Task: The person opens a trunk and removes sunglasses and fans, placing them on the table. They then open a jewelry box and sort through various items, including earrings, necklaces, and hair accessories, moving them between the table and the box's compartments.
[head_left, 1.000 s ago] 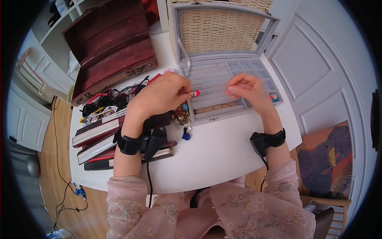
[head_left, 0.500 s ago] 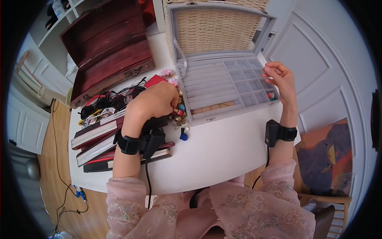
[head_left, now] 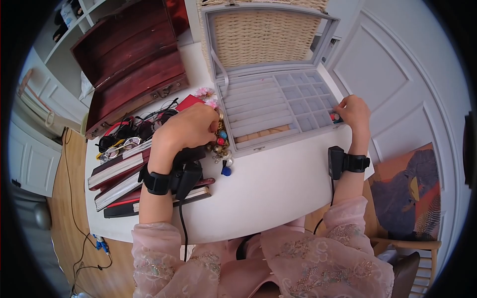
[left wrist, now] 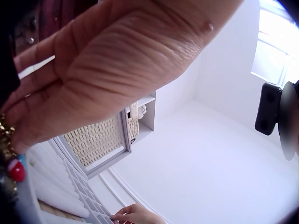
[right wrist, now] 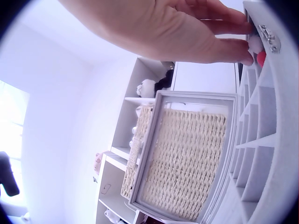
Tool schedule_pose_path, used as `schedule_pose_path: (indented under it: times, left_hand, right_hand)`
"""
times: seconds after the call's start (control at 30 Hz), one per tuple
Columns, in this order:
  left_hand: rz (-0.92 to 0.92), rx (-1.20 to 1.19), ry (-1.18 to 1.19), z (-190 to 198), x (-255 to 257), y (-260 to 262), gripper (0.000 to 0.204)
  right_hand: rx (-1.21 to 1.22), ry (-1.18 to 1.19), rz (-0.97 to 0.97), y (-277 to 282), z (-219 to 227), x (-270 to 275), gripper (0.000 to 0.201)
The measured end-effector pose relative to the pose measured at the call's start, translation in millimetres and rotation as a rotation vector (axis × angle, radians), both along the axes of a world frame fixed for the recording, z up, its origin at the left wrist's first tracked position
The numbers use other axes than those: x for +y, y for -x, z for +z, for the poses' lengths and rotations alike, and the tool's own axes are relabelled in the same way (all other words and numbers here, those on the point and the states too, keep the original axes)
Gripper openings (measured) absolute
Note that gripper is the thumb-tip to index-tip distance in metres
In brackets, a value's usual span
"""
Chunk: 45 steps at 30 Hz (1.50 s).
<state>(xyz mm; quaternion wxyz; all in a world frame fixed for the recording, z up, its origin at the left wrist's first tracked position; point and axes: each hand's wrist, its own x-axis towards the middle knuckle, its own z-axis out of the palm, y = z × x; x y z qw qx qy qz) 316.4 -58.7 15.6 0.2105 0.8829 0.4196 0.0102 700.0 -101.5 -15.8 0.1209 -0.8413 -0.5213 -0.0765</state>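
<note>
My left hand (head_left: 186, 126) is over a heap of beaded jewellery (head_left: 221, 151), fingers curled down. In the left wrist view a red bead (left wrist: 17, 171) and gold trinkets (left wrist: 5, 133) sit right at its thumb tip; I cannot tell if it grips them. My right hand (head_left: 354, 110) reaches into the front right compartment of a grey jewellery box (head_left: 263, 146). Seen from the right wrist, its thumb and fingers pinch a small pale round piece (right wrist: 255, 43), with a red piece (right wrist: 261, 58) beside it. Part of that compartment is hidden by the fingers.
The box's glass lid (head_left: 268, 39) stands raised against a woven basket. At left are an open dark red case (head_left: 134, 94), several pairs of glasses (head_left: 119, 144) and stacked books (head_left: 119, 169). A pink flower ornament (head_left: 204, 93) lies behind the heap.
My left hand has lowered a red-and-gold piece from over the box to the heap. My right hand has moved right from above the ring rolls, then down to the front right compartment.
</note>
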Motion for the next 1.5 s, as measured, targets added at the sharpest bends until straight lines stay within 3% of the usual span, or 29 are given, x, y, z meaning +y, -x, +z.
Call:
schedule_pose_path:
  times: [0.33,0.4,0.63,0.93,1.03,1.1,1.13,1.3,1.5]
  left_hand:
    - [-0.018,0.025,-0.026,2,0,-1,0.020]
    - [-0.018,0.024,-0.027,0,1,-1,0.020]
    - [0.006,0.010,0.004,0,1,-1,0.017]
    - [-0.053,-0.041,-0.040,4,0,-3,0.014]
    - [-0.072,-0.060,-0.053,6,0,-5,0.013]
    - [-0.081,-0.078,-0.064,8,-2,-7,0.012]
    - [-0.092,-0.097,-0.076,9,-2,-7,0.012]
    - [-0.112,-0.179,-0.118,9,-2,-8,0.012]
    - [-0.136,-0.267,-0.134,7,-2,-13,0.016]
  right_hand:
    - [0.055,0.166,0.028,8,6,0,0.014]
    - [0.053,0.028,0.048,8,6,-2,0.017]
    - [0.045,-0.039,0.028,11,11,0,0.016]
    - [0.231,-0.186,0.122,23,22,-2,0.021]
    - [0.332,-0.254,0.211,27,17,3,0.021]
    - [0.513,-0.331,0.422,31,9,10,0.020]
    - [0.514,-0.331,0.424,37,8,11,0.020]
    - [0.726,-0.253,0.670,83,3,14,0.018]
    - [0.912,-0.135,0.823,122,-3,9,0.011]
